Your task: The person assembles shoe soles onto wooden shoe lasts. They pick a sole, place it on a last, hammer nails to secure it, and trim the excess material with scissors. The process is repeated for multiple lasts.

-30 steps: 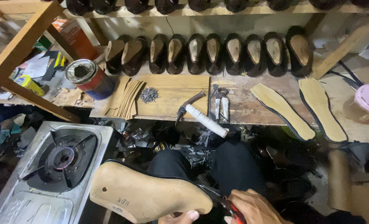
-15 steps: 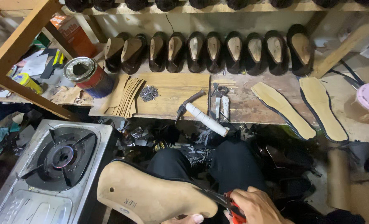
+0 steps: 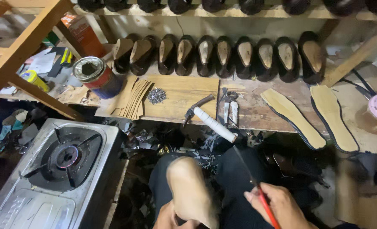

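The left hand (image 3: 168,218), fingers curled, grips a tan shoe last (image 3: 190,191) upright over the lap. The right hand (image 3: 281,207) pinches a red-handled tool (image 3: 261,196) beside the last. Beyond the last, an open tin (image 3: 96,76) holds dark glue.

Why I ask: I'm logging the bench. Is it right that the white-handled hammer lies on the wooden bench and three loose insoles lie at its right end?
Not quite. The head view shows two insoles, not three; the hammer lies on the bench.
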